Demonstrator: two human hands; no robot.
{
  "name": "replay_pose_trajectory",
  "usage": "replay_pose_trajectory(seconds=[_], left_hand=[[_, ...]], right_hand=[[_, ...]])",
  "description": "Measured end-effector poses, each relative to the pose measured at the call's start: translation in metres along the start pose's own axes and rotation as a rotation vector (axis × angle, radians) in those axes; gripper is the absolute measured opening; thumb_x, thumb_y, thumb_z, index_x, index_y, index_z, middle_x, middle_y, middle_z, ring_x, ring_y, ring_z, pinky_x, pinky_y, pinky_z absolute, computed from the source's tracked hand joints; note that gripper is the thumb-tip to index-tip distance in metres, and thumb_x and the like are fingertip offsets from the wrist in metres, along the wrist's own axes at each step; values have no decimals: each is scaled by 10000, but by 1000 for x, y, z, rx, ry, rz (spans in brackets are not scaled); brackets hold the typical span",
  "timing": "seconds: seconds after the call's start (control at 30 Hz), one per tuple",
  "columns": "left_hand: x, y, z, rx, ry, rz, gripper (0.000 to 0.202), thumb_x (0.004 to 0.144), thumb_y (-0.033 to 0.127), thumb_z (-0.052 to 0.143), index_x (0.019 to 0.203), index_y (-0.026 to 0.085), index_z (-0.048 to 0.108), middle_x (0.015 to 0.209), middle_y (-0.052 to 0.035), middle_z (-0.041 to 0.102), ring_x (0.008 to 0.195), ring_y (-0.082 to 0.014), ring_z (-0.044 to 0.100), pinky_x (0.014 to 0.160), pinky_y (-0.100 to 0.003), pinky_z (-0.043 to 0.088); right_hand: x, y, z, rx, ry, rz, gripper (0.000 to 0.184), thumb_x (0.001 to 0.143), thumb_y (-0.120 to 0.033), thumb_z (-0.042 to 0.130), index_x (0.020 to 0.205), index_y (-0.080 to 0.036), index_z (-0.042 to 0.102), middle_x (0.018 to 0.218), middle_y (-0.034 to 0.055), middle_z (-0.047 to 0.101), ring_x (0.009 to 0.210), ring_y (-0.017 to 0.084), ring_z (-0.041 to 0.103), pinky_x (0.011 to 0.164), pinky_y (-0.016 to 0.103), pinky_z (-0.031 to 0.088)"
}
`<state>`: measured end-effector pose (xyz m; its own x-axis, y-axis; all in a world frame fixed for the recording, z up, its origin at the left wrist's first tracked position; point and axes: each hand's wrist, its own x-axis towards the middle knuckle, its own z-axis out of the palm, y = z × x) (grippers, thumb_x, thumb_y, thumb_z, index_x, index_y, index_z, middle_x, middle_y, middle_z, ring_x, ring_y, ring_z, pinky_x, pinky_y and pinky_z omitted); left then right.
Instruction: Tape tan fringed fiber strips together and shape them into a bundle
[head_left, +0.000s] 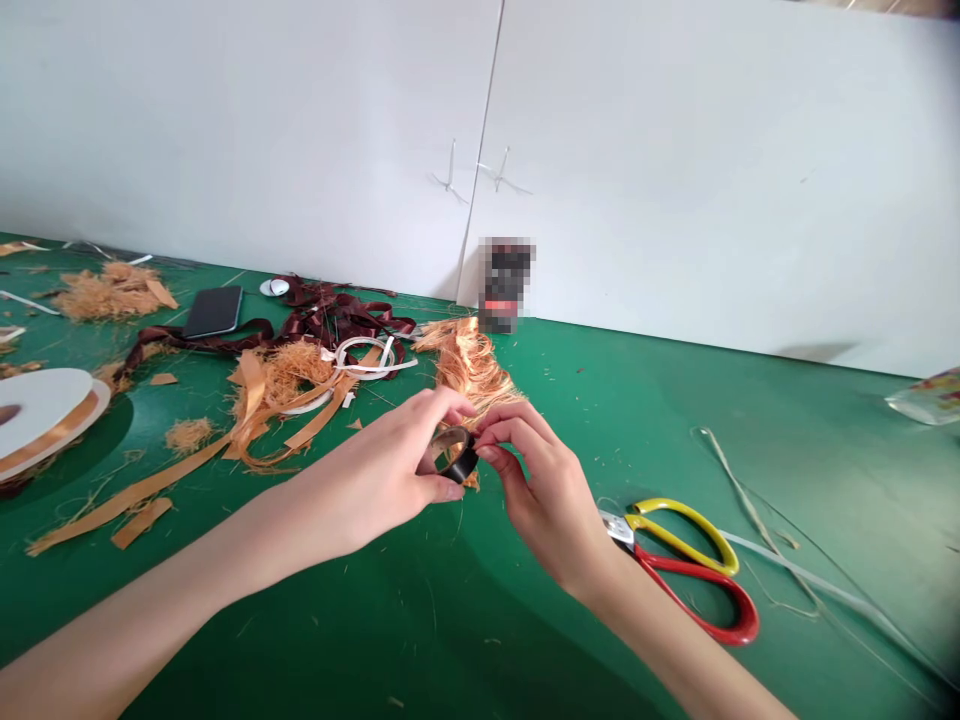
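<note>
A small roll of black tape is gripped in my left hand, its fingers and thumb closed around the roll's side. My right hand is pinched at the roll's right edge; what lies between its fingertips is too small to make out. Just beyond both hands a bundle of shiny copper-orange fibres lies on the green table, partly hidden by my fingers. To the right of my right wrist are scissors with one yellow and one red handle, their blades mostly covered by my arm.
On the left lie a white spool of orange ribbon, a dark phone-like slab, brown ribbon and frayed orange scraps. A blurred dark object leans on the white panel. Pale strings trail at right.
</note>
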<state>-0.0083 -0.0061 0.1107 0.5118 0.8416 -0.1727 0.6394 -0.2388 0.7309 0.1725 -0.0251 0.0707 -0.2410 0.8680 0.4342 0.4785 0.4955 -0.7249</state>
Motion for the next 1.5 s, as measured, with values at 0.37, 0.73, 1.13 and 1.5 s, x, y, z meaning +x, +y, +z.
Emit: replay_pose_trajectory(seconds=[0.37, 0.73, 1.13, 1.5], left_hand=[[4, 0, 11, 120, 38, 75, 345, 844, 205, 558, 1180, 275, 587, 1234, 12, 607, 881, -195, 609, 671, -274, 437], [9, -10, 11, 360, 19, 157, 269, 806, 425, 587, 959, 209, 629, 911, -42, 594, 918, -264, 530, 762, -354, 412], [-1, 0, 3, 128, -300, 50, 189, 911, 353, 425, 919, 219, 558, 903, -11, 593, 775, -170, 569, 597, -252, 375], [-12, -19, 19, 365, -219, -26, 181, 753, 424, 554, 804, 263, 619, 772, 26, 634, 625, -174, 549, 531, -263, 295]], right_hand=[[-7, -12, -1, 31, -106, 7, 184, 887, -77, 390, 787, -225, 430, 906, 57, 541, 789, 151, 531, 699, 282, 461], [-7, -5, -10, 180, -162, 351, 276, 948, -362, 408, 744, -196, 490, 733, 6, 523, 686, 134, 465, 644, 271, 404], [-12, -1, -8, 464, -106, 520, 285, 736, -229, 709, 995, -218, 592, 695, -55, 600, 664, 102, 569, 630, 234, 447], [-40, -7, 3, 508, -97, 846, 271, 652, -280, 774, 748, -184, 540, 550, -68, 574, 526, 80, 528, 524, 212, 390]])
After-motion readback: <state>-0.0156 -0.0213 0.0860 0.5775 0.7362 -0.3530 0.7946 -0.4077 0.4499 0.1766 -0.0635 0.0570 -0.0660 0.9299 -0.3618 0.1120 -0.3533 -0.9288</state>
